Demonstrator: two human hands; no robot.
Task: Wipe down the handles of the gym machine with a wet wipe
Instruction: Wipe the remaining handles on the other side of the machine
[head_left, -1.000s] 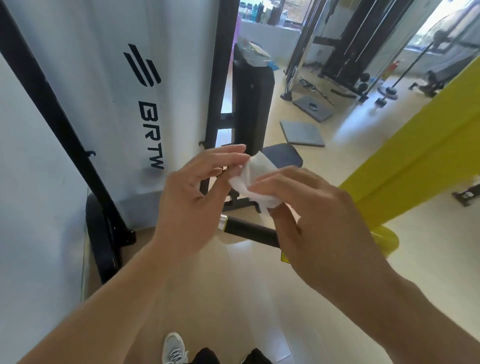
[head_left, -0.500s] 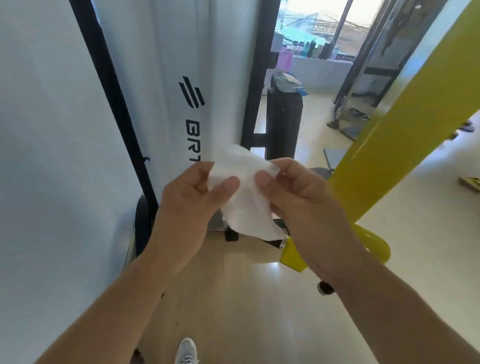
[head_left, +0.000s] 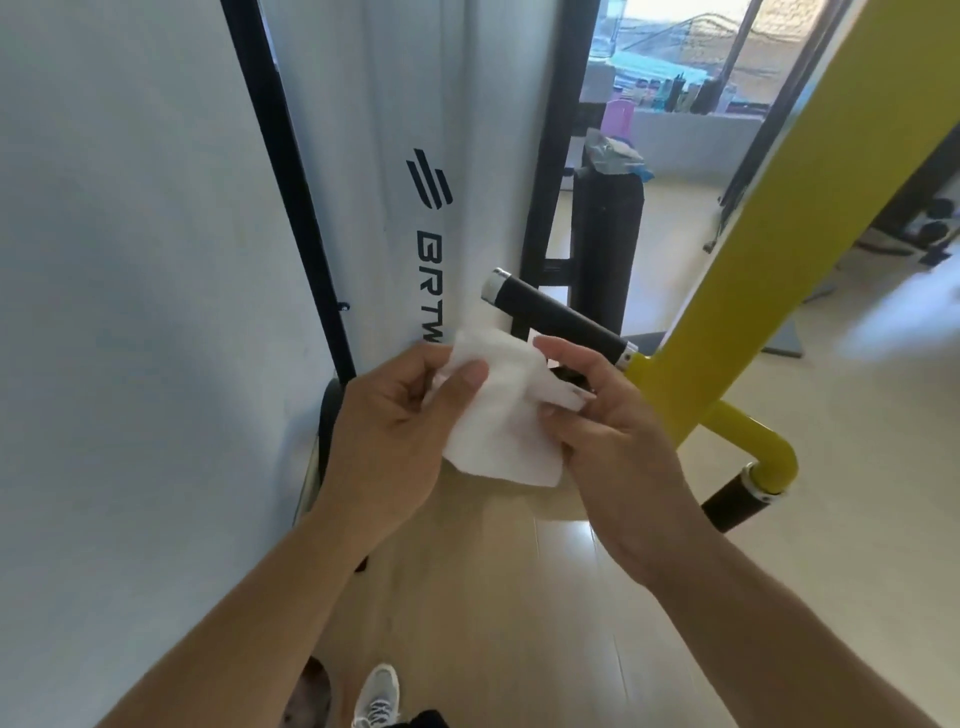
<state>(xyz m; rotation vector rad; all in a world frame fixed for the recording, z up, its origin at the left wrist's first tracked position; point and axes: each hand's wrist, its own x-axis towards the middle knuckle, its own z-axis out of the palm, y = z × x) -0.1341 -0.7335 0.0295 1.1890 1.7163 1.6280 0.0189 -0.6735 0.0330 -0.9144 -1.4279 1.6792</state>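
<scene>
While both hands work in front of the chest, the head view shows a white wet wipe (head_left: 498, 421) held between them, partly unfolded and hanging slack at its lower edge. Left hand (head_left: 387, 441): thumb pressed on the wipe's face, fingers curled behind it, a pinch on the wipe's left side. Right hand (head_left: 613, 431): fingers curled round the wipe's right edge, also holding it. The wipe is not touching any handle; it sits just below and in front of the upper handle (head_left: 556, 317), a black grip with silver end caps jutting from the yellow frame (head_left: 769, 249). A second black handle (head_left: 727, 501) projects from the curved yellow tube at lower right, well apart from the wipe.

Surroundings: white machine shroud (head_left: 374, 156) at left with dark "BRTW" lettering and a three-stripe logo, edged by black uprights. A black back pad (head_left: 608, 254) stands behind the upper handle, with a crumpled grey-and-blue item on its top. Floor (head_left: 519, 597) is pale beige and glossy, with window glare. Bright window at upper right; bottles line its sill (head_left: 685, 114). One light sneaker (head_left: 376, 696) shows at the bottom edge.
</scene>
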